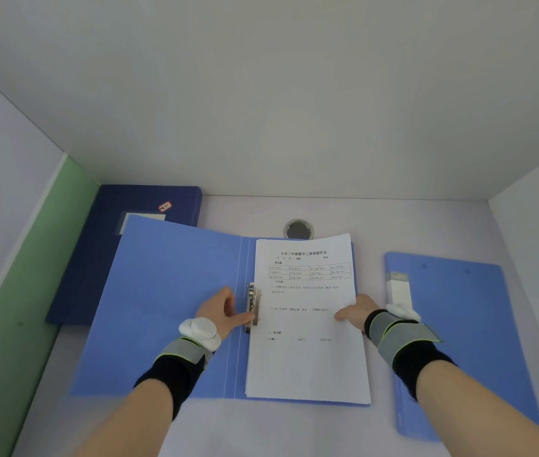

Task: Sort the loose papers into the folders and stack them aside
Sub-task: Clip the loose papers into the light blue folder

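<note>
A light blue folder (169,298) lies open in the middle of the desk. A stack of printed white papers (307,361) rests on its right half. The metal clip (252,306) stands at the papers' left edge, beside the spine. My left hand (223,308) touches this clip with its fingertips. My right hand (355,311) grips the right edge of the paper stack, thumb on top. A second light blue folder (459,338) lies closed to the right. A dark blue box file (123,252) lies at the back left, partly under the open cover.
A round metal cable grommet (298,229) sits in the desk behind the papers. White partition walls close in the back and right. A green panel (30,265) runs along the left side. Both wrists wear grey straps with white pads.
</note>
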The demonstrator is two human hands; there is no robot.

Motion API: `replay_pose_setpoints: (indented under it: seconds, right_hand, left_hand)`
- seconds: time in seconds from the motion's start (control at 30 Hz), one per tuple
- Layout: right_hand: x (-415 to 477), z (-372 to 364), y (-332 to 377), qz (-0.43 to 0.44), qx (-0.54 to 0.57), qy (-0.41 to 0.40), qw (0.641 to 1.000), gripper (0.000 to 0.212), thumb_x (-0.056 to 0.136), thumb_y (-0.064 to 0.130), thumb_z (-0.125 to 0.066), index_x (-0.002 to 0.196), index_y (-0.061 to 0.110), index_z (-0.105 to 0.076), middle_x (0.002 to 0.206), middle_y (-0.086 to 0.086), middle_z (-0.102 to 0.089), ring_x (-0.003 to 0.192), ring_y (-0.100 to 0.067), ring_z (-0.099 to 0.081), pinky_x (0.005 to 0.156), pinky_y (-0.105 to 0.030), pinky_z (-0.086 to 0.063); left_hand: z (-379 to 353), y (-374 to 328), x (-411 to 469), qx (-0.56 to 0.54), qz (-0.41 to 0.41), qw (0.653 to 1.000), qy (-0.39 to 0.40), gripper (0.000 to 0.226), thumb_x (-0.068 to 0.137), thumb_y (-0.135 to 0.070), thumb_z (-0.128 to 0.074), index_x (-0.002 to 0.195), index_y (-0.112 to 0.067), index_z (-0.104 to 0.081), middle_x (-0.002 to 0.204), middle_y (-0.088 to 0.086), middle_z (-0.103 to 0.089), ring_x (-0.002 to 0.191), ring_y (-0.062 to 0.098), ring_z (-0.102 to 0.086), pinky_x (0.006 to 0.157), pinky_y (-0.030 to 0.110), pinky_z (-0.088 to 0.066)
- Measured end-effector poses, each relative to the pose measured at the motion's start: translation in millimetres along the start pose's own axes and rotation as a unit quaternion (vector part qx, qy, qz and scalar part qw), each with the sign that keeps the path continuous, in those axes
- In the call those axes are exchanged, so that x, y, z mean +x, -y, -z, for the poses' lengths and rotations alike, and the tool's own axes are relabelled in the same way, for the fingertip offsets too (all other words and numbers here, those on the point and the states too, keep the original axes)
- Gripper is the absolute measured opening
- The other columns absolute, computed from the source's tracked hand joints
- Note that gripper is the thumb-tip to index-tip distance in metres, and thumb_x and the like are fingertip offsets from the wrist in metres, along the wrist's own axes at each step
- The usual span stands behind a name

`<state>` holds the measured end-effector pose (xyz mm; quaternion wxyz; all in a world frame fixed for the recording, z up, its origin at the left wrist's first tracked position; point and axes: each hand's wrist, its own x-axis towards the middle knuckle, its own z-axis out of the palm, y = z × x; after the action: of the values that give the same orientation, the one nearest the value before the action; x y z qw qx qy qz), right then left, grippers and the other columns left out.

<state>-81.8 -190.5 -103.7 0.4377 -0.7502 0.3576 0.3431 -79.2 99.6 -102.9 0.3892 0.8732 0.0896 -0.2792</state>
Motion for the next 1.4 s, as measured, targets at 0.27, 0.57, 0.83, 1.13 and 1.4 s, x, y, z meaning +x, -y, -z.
replay_pose_setpoints:
  seconds: [0.27,0.57,0.83,1.13,1.4]
  right_hand:
    - [-2,1,2,-0.015,-0.004,0.002,1.0,0.053,0.078,0.006,-0.068,0.125,0.0,-0.045,0.123,-0.018,-0.058,0.112,-0.036,-0.057,0.099,-0.045,-0.048]
    - [6,3,1,-0.016,-0.001,0.013,1.0,0.053,0.076,0.004,-0.069,0.124,0.0,-0.047,0.121,-0.017,-0.06,0.111,-0.035,-0.059,0.099,-0.046,-0.048]
    - [8,2,1,-0.017,-0.003,0.01,1.0,0.055,0.076,0.005,-0.071,0.125,0.001,-0.047,0.123,-0.017,-0.059,0.112,-0.035,-0.058,0.1,-0.047,-0.047]
    - [10,2,-4,-0.006,-0.004,0.009,1.0,0.053,0.074,0.004,-0.07,0.124,0.0,-0.051,0.118,-0.016,-0.063,0.108,-0.035,-0.061,0.098,-0.046,-0.049]
    - [-11,-3,4,0.041,-0.127,-0.04,0.99,0.036,0.08,0.015,-0.061,0.114,0.004,-0.059,0.112,-0.014,-0.067,0.101,-0.032,-0.063,0.091,-0.038,-0.053]
  left_hand:
    - [-2,-4,5,0.207,0.037,0.978,-0.007,0.061,0.069,-0.056,-0.07,0.091,-0.017,-0.029,0.071,-0.001,-0.046,0.061,0.021,-0.046,0.056,0.031,-0.039]
    - [-7,-6,8,0.29,0.034,0.956,-0.004,0.065,0.07,-0.063,-0.065,0.099,-0.018,-0.029,0.084,0.001,-0.054,0.069,0.024,-0.051,0.06,0.03,-0.04]
    - [-7,-9,8,0.334,0.016,0.942,0.005,0.063,0.072,-0.065,-0.06,0.097,-0.017,-0.027,0.084,0.003,-0.054,0.069,0.025,-0.052,0.06,0.031,-0.041]
    - [-3,-12,1,0.289,-0.001,0.957,0.015,0.053,0.075,-0.061,-0.06,0.091,-0.021,-0.031,0.086,-0.003,-0.05,0.072,0.021,-0.05,0.063,0.029,-0.039]
    - [-3,-14,-4,0.273,-0.01,0.962,0.024,0.04,0.084,-0.056,-0.052,0.089,-0.021,-0.034,0.085,-0.004,-0.05,0.074,0.019,-0.05,0.065,0.03,-0.041]
